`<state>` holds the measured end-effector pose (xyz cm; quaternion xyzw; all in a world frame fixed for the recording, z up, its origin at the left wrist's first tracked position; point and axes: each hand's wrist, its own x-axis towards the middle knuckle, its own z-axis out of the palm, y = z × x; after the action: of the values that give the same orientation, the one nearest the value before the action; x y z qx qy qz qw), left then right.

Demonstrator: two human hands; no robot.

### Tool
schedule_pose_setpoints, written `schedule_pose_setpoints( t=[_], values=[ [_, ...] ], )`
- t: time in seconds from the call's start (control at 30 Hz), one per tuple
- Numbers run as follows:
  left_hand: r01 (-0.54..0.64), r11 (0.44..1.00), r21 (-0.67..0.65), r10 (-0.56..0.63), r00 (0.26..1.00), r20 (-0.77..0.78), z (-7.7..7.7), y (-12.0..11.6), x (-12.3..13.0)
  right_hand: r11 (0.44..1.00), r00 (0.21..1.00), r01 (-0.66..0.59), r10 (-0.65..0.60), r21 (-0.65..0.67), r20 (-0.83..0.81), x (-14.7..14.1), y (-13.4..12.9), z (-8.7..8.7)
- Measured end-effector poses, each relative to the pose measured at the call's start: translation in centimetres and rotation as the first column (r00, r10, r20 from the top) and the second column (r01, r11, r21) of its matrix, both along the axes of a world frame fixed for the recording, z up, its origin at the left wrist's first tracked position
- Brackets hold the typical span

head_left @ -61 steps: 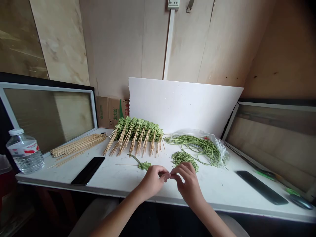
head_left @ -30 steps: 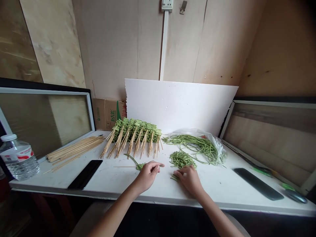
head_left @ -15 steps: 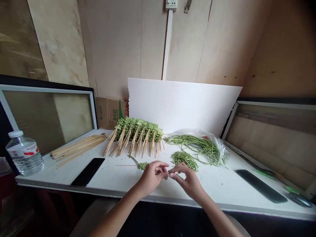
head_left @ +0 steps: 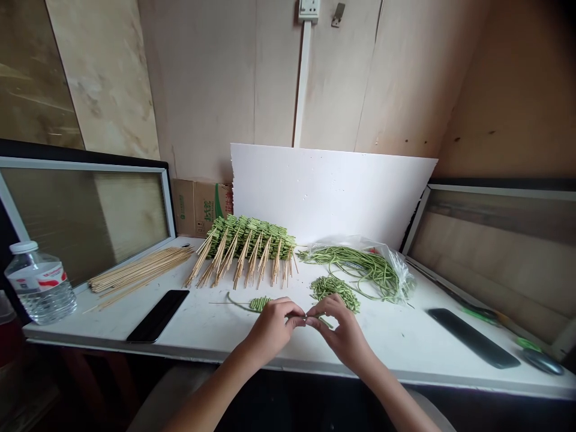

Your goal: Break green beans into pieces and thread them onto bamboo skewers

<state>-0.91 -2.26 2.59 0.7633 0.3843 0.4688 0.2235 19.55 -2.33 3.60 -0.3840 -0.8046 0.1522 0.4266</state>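
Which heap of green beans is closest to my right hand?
The loose pile of short pieces, just beyond your right hand. The long beans lie farther right, partly in clear plastic; the skewered stack sits back left.

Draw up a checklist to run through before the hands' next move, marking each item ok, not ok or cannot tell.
1. Left hand and right hand both in view: ok.
2. Green bean pinched at the fingertips of both hands: ok.
3. Grip firm enough: cannot tell; the fingers cover most of it.
4. Threaded skewer visible along its whole length: not ok; the left hand hides one end.
5. Pile of cut pieces just beyond the right hand: ok.
6. Phone apart from both hands: ok, it lies off to the left.
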Motion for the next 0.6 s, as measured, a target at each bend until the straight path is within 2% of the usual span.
schedule_pose_setpoints(
  t=[0.17,0.27,0.37,0.5,0.6],
  values=[
    [-0.013,0.999,0.040,0.013,1.000,0.000,-0.3,0.0,0.1,0.999,0.999,0.031,-0.031,0.014,0.027,-0.8,-0.7,-0.2],
    [0.025,0.999,0.034,-0.026,0.999,0.028,-0.6,0.1,0.2,0.998,0.996,0.054,-0.055,-0.015,-0.065,-1.3,-0.8,-0.8],
    [0.033,0.999,0.010,-0.033,0.997,0.074,-0.8,0.3,0.3,0.993,0.983,0.056,-0.073,-0.103,-0.170,-1.5,-0.4,-2.0],
    [0.049,0.998,-0.026,-0.046,0.993,0.105,-1.2,0.8,0.3,0.982,0.958,-0.020,-0.035,-0.189,-0.283,-1.8,0.1,-3.1],
    [0.031,0.999,-0.022,-0.029,0.996,0.085,-1.7,1.3,0.0,0.981,0.948,-0.088,0.029,-0.170,-0.318,-1.7,0.0,-2.6]
  ],
)
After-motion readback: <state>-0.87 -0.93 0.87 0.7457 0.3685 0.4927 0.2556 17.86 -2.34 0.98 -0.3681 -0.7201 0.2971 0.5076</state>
